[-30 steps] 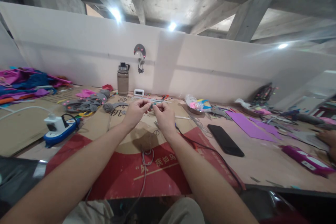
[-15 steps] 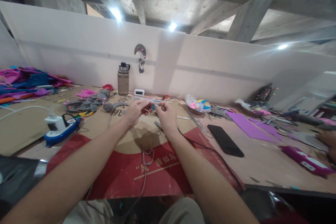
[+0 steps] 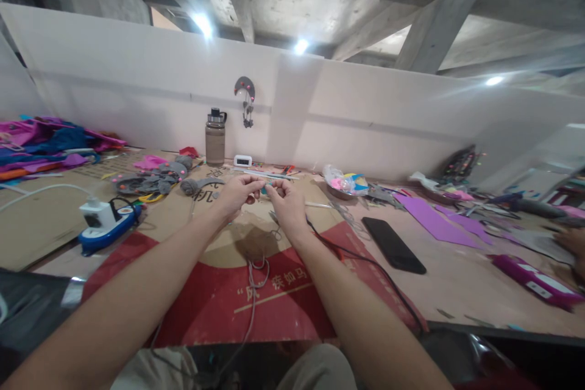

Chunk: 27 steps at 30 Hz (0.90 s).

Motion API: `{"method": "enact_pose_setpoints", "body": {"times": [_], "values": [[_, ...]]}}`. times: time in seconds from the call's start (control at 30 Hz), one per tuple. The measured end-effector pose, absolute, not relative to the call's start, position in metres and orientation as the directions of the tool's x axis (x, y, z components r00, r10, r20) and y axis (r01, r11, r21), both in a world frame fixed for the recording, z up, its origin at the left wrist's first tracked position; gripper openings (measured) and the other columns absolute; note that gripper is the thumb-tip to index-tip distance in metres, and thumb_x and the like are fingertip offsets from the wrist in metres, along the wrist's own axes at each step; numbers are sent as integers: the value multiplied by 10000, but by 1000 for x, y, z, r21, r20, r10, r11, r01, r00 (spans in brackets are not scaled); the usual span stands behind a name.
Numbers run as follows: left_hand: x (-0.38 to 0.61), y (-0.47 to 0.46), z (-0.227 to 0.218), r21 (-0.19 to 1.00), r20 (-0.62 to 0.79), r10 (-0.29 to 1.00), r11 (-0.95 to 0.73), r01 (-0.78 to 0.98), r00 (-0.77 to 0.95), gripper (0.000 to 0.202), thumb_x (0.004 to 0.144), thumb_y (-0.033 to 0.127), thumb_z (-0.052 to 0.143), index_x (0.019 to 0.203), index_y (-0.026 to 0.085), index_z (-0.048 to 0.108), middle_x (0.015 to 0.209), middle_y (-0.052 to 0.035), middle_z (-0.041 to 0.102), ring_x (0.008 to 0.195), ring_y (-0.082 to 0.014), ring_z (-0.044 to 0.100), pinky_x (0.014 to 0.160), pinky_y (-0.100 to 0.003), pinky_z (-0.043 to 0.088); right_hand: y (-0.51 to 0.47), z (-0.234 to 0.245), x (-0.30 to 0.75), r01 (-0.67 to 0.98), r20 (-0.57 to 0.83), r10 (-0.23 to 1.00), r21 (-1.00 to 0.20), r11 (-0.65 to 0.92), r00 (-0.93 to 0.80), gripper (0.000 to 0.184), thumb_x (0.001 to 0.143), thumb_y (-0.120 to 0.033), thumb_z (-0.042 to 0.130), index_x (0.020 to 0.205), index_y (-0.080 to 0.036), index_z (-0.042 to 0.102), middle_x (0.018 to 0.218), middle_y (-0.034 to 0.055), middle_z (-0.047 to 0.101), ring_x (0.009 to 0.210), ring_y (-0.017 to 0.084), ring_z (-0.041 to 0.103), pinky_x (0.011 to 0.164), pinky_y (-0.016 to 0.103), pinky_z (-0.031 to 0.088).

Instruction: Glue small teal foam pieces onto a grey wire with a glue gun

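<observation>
My left hand (image 3: 238, 196) and my right hand (image 3: 289, 206) meet over a red and tan cardboard sheet (image 3: 196, 311). Between their fingertips is a small teal piece (image 3: 265, 189), too small to name. The right thumb and forefinger pinch it, while the left fingers are closed against its other side; how firmly the left grips is hard to see. Below the hands, a thin grey cord (image 3: 253, 298) lies looped on the cardboard and runs down past the table edge. A pointed metal tip shows beside the right wrist, with the rest of that tool hidden.
Behind stand a water bottle (image 3: 214, 139) and a small white clock (image 3: 242, 161). Grey felt pieces (image 3: 153, 180) and a blue power strip (image 3: 112, 228) lie left. Rightward are a bowl (image 3: 342, 193), a black phone (image 3: 393, 245), purple sheets (image 3: 434, 219) and another person's hand (image 3: 571, 241).
The fingertips have shifted slightly around the teal piece, and less of it shows now. Both hands stay in nearly the same place.
</observation>
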<state>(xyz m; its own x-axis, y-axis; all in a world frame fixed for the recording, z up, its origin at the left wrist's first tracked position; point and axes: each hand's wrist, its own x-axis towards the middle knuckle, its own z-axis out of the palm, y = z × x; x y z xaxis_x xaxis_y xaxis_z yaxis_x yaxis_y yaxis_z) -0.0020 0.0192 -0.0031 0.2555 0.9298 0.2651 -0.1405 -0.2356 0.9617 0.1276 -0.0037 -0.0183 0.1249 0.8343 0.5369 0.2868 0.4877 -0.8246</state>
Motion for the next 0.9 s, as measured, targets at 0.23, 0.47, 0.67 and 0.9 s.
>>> {"method": "enact_pose_setpoints", "body": {"times": [0.23, 0.47, 0.67, 0.9], "values": [[-3, 20, -4, 966, 246, 944, -219, -141, 220, 219, 689, 346, 644, 747, 148, 570, 485, 22, 504, 383, -50, 414, 335, -154, 181, -3, -21, 128, 271, 559, 818, -814, 513, 131, 245, 777, -359, 497, 942, -178, 484, 598, -66, 423, 551, 97, 413, 553, 217, 339], [-13, 34, -10, 927, 371, 921, -360, -105, 117, 223, 697, 330, 637, 773, 129, 577, 647, -29, 596, 514, -119, 596, 379, -183, 394, -3, -25, 127, 269, 519, 849, -835, 479, 99, 195, 771, -337, 495, 881, -178, 475, 660, -37, 499, 587, 103, 460, 567, 217, 359], [-34, 51, -7, 891, 413, 901, -430, -143, -134, 189, 693, 280, 639, 759, 114, 577, 660, -27, 615, 540, -117, 613, 482, -216, 491, -10, -25, 124, 348, 503, 844, -770, 535, -185, 229, 816, -317, 418, 792, -185, 604, 590, -42, 476, 548, 97, 422, 545, 207, 332], [-57, 64, -3, 776, 205, 936, -334, -534, -287, 30, 742, 146, 574, 727, 122, 582, 647, -32, 643, 583, -84, 614, 548, -168, 500, -20, -18, 123, 351, 386, 692, -652, 672, -610, 254, 809, -318, 456, 714, -193, 655, 639, -22, 587, 621, 108, 508, 613, 215, 371]]}}
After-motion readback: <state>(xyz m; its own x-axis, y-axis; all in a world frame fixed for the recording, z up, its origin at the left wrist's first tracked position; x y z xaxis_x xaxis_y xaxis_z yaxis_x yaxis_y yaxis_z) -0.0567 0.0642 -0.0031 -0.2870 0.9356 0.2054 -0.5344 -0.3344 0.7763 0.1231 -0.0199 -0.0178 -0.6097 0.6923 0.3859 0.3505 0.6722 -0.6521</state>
